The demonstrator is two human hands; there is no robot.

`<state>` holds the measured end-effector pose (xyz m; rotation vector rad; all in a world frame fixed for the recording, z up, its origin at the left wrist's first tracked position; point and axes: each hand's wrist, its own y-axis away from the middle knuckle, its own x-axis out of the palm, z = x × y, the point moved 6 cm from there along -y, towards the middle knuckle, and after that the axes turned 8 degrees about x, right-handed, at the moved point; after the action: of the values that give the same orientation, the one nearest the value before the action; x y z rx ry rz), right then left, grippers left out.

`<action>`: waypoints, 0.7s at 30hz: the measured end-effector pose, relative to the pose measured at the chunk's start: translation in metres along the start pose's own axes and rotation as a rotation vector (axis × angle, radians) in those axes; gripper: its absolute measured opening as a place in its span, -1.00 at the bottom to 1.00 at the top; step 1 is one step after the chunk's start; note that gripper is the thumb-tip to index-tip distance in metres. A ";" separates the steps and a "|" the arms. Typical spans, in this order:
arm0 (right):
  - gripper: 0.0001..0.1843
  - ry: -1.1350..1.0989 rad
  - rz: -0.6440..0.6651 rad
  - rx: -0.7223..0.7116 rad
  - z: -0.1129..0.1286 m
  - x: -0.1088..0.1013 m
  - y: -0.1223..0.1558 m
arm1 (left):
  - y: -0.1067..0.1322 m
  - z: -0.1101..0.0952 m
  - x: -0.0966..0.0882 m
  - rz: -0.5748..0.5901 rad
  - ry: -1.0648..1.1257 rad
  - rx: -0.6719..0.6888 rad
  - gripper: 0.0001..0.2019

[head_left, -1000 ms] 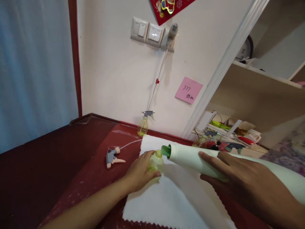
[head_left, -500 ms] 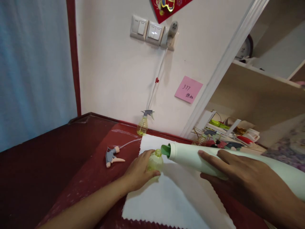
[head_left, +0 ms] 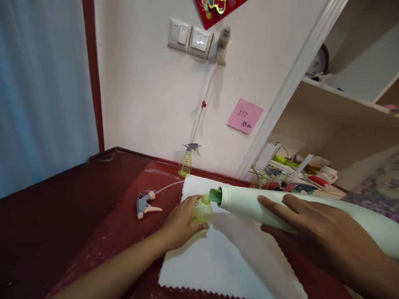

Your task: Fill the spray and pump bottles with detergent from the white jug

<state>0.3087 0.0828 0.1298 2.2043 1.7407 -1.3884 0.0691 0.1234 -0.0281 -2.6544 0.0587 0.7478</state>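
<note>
My left hand (head_left: 183,222) is wrapped round a yellow-green see-through spray bottle (head_left: 204,211), which has no spray head on and stands on a white cloth (head_left: 215,257). With my right hand (head_left: 314,232) I grip a large pale green bottle (head_left: 243,199), tipped almost level with its mouth toward the left. The green spout (head_left: 215,195) in that mouth is right beside the spray bottle's neck; whether liquid flows I cannot tell. To the left lies a grey and peach trigger spray head (head_left: 145,204) with its tube stretching toward the cloth.
Against the wall stands another yellow-green spray bottle (head_left: 185,164) with a grey trigger head. A further spray bottle (head_left: 263,180) is behind the large bottle, near the cluttered shelf (head_left: 321,166). A white cord (head_left: 207,89) runs down from the wall socket.
The view has shifted very slightly. Both hands and both bottles keep their places relative to each other.
</note>
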 end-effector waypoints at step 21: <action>-0.58 0.007 0.001 0.007 0.000 0.002 -0.001 | 0.000 -0.004 -0.002 0.003 0.010 0.009 -0.31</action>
<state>0.3081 0.0846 0.1295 2.2160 1.7387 -1.3908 0.0694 0.1217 -0.0235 -2.6500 0.0680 0.7338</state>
